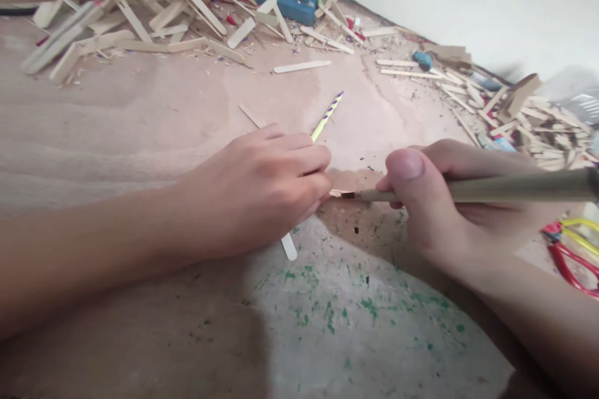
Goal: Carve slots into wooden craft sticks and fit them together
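My left hand [281,184] is closed low over the tabletop, pinching a small pale wooden piece [336,192] at its fingertips. My right hand [440,196] grips a pen-like tool [515,190] with a grey-beige handle, and its dark tip meets the wooden piece. From under my left hand sticks out the white rounded end of a craft stick [289,247]. A yellow pencil with purple spots [327,115] lies just beyond my left knuckles, its lower part hidden. The thin end of another stick [251,115] shows behind the same hand.
Wooden craft sticks [159,6] are heaped at the back left, with more [528,112] at the right. A black object on a blue base [290,3] stands at the back. Red-and-yellow-handled pliers [573,252] lie at right. Green flecks mark the wooden table [327,349].
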Demonstrator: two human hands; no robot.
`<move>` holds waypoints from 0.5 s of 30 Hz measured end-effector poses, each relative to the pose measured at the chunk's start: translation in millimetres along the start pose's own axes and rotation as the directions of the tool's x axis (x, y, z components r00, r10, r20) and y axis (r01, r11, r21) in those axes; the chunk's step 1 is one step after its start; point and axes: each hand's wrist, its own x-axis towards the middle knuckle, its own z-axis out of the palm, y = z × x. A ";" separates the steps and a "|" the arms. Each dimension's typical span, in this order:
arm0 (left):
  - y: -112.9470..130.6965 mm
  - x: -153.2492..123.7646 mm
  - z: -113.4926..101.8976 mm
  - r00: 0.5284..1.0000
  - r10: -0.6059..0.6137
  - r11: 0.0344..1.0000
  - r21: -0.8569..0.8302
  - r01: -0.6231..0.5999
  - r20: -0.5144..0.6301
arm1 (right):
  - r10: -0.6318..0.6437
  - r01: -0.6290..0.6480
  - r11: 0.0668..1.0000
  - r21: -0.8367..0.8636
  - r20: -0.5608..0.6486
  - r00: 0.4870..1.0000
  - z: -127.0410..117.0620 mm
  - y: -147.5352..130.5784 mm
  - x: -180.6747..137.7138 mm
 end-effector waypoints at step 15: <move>-0.4 -0.9 -1.7 1.000 0.005 0.996 -0.086 -0.003 0.019 | -0.043 0.044 0.998 -0.033 0.049 0.998 2.6 -1.5 2.6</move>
